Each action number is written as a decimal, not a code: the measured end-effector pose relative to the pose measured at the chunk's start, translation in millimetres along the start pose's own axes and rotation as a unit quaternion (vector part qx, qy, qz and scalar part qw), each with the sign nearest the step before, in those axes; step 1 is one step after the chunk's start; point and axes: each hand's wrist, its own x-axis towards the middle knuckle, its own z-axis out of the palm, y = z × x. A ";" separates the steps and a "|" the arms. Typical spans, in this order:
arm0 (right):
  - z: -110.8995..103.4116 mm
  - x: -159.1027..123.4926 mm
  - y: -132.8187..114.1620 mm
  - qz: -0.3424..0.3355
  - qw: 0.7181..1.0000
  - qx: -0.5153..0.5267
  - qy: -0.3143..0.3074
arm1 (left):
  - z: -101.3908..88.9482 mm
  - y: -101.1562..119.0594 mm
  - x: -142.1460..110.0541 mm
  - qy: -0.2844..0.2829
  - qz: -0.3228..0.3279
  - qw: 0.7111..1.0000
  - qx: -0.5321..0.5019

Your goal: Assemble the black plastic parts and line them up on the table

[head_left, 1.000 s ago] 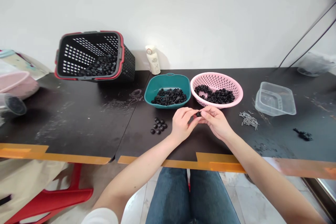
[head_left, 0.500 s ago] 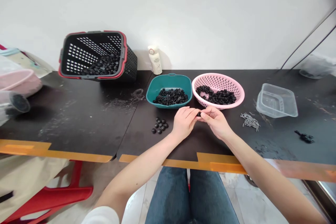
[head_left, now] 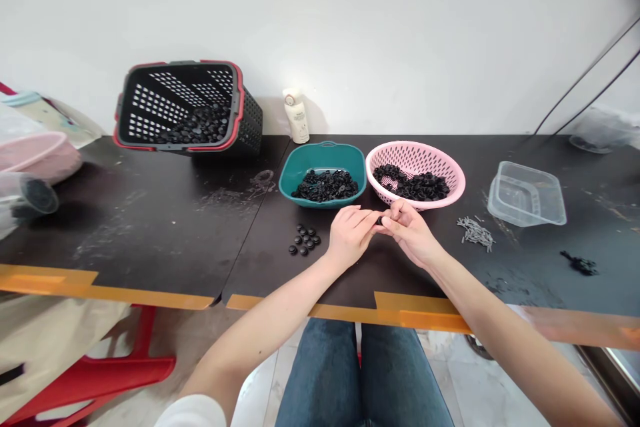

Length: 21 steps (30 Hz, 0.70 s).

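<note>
Between my fingertips is a small round black part point(head_left: 380, 220), mostly covered by the fingers. My left hand point(head_left: 351, 233) is closed on it from the left, and my right hand point(head_left: 409, 230) pinches it from the right. Just behind my hands stand a teal basin point(head_left: 286, 180) and a pink perforated basket point(head_left: 457, 180), touching or nearly so, each with many small black parts inside. Left of my left hand, several black round caps point(head_left: 305, 240) lie in a loose cluster on the dark table point(head_left: 280, 273).
A black basket with red trim point(head_left: 245, 120) holds more round black parts at the back left. Beside it stands a white bottle point(head_left: 298, 121). To the right are grey pins point(head_left: 475, 233), a clear plastic tub point(head_left: 527, 197) and a small black heap point(head_left: 580, 263). Orange tape point(head_left: 340, 313) lines the front edge.
Both hands stay together on the small black part in nearly the same place. The right-hand fingers have shifted slightly around it; the view has moved a little.
</note>
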 end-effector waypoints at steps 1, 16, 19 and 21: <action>0.4 -0.3 -0.3 0.003 1.000 0.001 -0.001 | 0.6 -0.2 -0.6 0.002 0.002 1.000 0.000; -0.7 -0.5 -0.3 0.072 0.992 0.105 -0.011 | 6.1 5.9 2.5 -0.001 -0.035 0.999 -0.029; -0.7 -0.3 0.4 0.082 0.989 0.120 -0.033 | 4.3 8.2 3.4 0.018 -0.049 0.998 -0.038; -1.2 0.0 2.3 0.089 0.987 0.129 -0.040 | 2.2 7.9 4.1 0.023 -0.046 0.998 -0.033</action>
